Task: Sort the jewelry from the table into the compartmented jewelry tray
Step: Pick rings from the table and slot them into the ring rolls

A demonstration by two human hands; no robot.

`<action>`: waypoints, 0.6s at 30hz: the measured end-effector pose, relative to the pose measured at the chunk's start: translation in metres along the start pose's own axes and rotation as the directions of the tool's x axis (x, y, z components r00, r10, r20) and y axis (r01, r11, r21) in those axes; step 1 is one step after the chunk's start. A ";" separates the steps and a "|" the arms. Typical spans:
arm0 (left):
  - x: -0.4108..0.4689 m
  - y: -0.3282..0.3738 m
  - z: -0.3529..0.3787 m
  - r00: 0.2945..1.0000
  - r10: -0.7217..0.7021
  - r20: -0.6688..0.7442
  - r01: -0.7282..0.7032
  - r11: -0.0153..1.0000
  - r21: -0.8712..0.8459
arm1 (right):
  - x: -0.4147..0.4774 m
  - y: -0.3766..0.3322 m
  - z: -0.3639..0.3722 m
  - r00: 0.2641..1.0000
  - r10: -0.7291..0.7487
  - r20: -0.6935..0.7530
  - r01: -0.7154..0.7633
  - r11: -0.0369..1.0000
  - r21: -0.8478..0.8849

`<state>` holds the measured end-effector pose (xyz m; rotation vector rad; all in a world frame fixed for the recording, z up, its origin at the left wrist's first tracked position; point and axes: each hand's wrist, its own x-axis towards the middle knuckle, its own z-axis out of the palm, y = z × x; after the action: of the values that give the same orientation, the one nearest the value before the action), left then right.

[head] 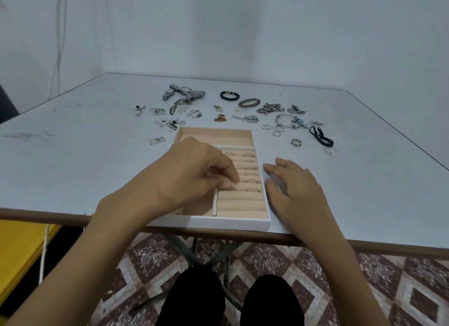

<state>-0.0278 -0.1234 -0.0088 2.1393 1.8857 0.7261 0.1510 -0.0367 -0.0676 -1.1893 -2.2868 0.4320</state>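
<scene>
The white jewelry tray [230, 223] with peach lining sits at the table's near edge. Its right section holds padded ring rolls with several rings [250, 173] slotted in. My left hand [194, 170] reaches over the tray, thumb and fingers pinched on a small ring [232, 187] at the left end of the rolls. My right hand [294, 187] lies flat on the table, fingers apart, touching the tray's right wall. Loose jewelry lies beyond the tray: watches [184, 93], a black bead bracelet [229, 95], a brown bracelet [249, 102], thin rings [267, 127], a wide ring [297, 142].
A black elastic band [320, 136] and a bangle with a blue charm [289, 122] lie at the right. Small pendants and earrings [167, 123] are scattered at the left, with a flat rectangular piece [157, 140]. The tray's far compartment [216, 136] is open. A wall stands behind the table.
</scene>
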 end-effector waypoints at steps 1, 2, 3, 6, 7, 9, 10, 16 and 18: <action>0.000 0.001 0.000 1.000 -0.005 -0.006 0.005 1.000 -0.005 | 0.000 0.000 0.000 1.000 -0.001 0.000 0.001 1.000 -0.004; 0.000 0.001 0.000 1.000 -0.009 -0.006 0.009 1.000 -0.012 | 0.000 0.000 0.000 1.000 -0.002 -0.002 0.002 1.000 -0.007; 0.000 0.002 0.000 1.000 -0.011 -0.002 0.011 1.000 -0.018 | 0.000 0.001 0.000 1.000 -0.003 -0.005 0.003 1.000 -0.008; 0.001 0.001 0.001 1.000 -0.020 0.012 0.020 1.000 -0.022 | -0.001 0.003 0.002 1.000 -0.013 -0.018 0.013 1.000 -0.006; 0.002 0.001 0.002 1.000 -0.025 0.013 0.026 0.999 -0.022 | -0.002 0.003 0.003 1.000 -0.016 -0.025 0.016 1.000 -0.005; 0.002 0.001 0.002 1.000 -0.028 0.010 0.029 0.999 -0.026 | -0.002 0.004 0.006 0.999 -0.024 -0.044 0.024 1.000 -0.002; 0.003 0.000 0.002 1.000 -0.027 0.009 0.027 0.999 -0.027 | -0.002 0.004 0.007 0.998 -0.030 -0.051 0.030 1.000 -0.002; 0.003 -0.001 0.003 1.000 -0.018 0.006 0.018 1.000 -0.024 | -0.001 0.005 0.006 0.998 -0.020 -0.051 0.020 1.000 0.007; 0.002 -0.002 0.003 1.000 -0.012 0.000 0.012 1.000 -0.023 | -0.001 0.005 0.006 0.998 -0.022 -0.056 0.023 1.000 0.017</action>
<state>-0.0279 -0.1203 -0.0121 2.1123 1.8792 0.7416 0.1513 -0.0353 -0.0759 -1.1521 -2.2423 0.4045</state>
